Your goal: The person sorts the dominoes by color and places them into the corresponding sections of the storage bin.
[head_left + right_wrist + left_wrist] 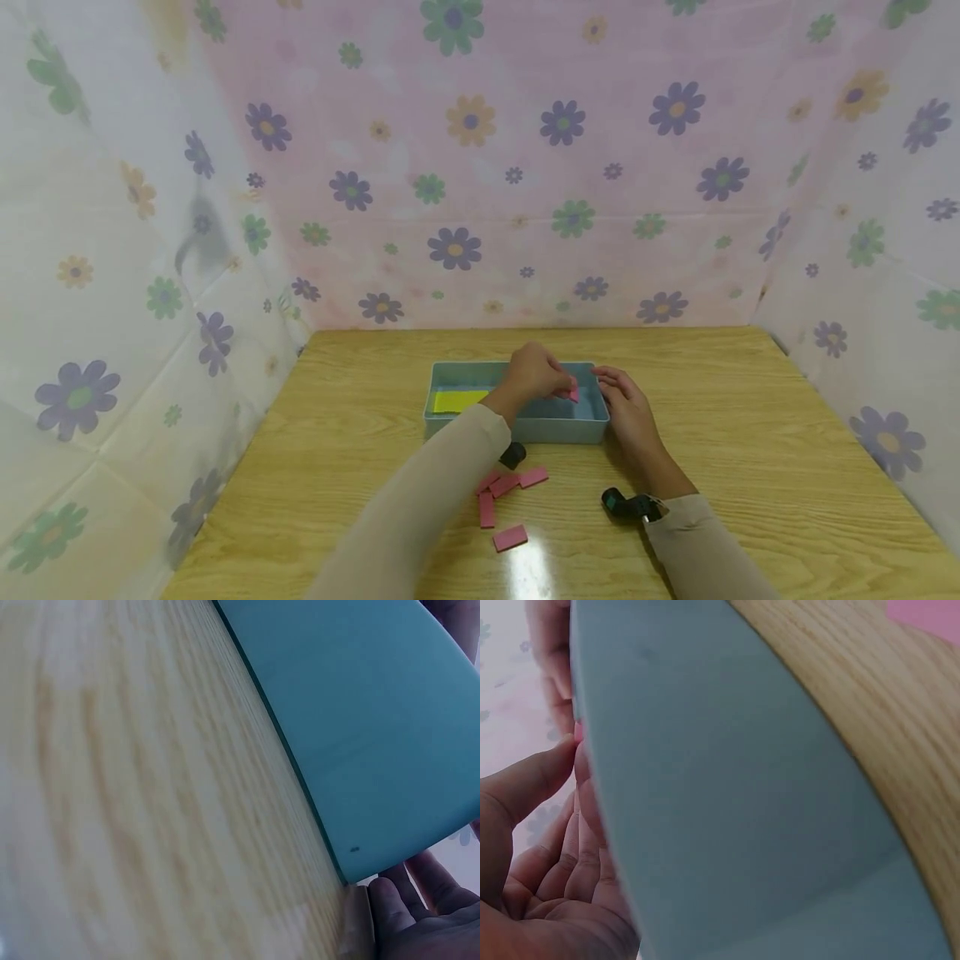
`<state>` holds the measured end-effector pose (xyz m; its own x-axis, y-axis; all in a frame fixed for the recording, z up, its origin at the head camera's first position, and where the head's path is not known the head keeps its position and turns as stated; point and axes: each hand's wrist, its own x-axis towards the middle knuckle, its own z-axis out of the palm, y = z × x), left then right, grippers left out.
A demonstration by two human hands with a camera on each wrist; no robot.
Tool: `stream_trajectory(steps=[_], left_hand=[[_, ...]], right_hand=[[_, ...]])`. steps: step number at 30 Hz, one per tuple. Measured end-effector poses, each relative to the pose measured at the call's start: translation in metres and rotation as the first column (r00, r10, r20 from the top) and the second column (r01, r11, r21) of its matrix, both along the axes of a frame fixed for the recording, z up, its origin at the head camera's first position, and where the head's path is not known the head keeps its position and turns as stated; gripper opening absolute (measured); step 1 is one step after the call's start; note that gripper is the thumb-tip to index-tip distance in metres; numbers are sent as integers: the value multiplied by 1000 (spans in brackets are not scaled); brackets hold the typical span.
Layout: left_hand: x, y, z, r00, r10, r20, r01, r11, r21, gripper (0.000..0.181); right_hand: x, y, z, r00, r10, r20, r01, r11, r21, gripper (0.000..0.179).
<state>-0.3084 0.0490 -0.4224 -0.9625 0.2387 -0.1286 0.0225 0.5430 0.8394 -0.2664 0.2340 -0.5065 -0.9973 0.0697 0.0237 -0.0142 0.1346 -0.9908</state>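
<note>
A: Far left, quick?
B: White cloth wall with printed flowers [112, 300] is hanging beside the wood-grain table [360, 392]. Next, a beige sleeve [420, 500] is stretching in over the tabletop.
A: Then?
B: Bright yellow flat rectangle [459, 402] is lying in the left part of the blue-grey rectangular plastic box [562, 432]. Box is sitting on the table, long side facing the person.
A: Pink stuff?
B: From where I'm standing, five thin pink rectangular tiles [505, 486] are showing, lying on the wood in front of the box. Four are bunching together; one is lying apart, nearer the person. The sleeve is passing just left of them.
A: Left hand, grip?
B: Left hand [534, 373] is reaching over the front rim into the box's right half, thumb and fingers pinching a small pink tile [574, 389]. It's holding that near the right end wall; whether it's touching the box floor, I can't tell.
A: Right hand?
B: Right hand [628, 408] is resting outside the box's right end, fingers relaxing against it, unclenched. A small black wrist device [626, 505] is riding on that arm.
</note>
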Motion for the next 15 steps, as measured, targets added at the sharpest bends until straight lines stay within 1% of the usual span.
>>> stream_trajectory(steps=[5, 11, 15], left_hand=[[3, 9, -5, 1000, 25, -19, -26, 999, -42, 14], [-1, 14, -9, 996, 65, -63, -73, 989, -131, 16], [-2, 14, -11, 995, 69, -75, -80, 985, -155, 17]], right_hand=[[2, 0, 0, 1000, 3, -10, -3, 1000, 18, 39], [3, 2, 1, 1000, 13, -21, -12, 1000, 22, 40], [3, 1, 1, 1000, 15, -15, -15, 1000, 21, 40]])
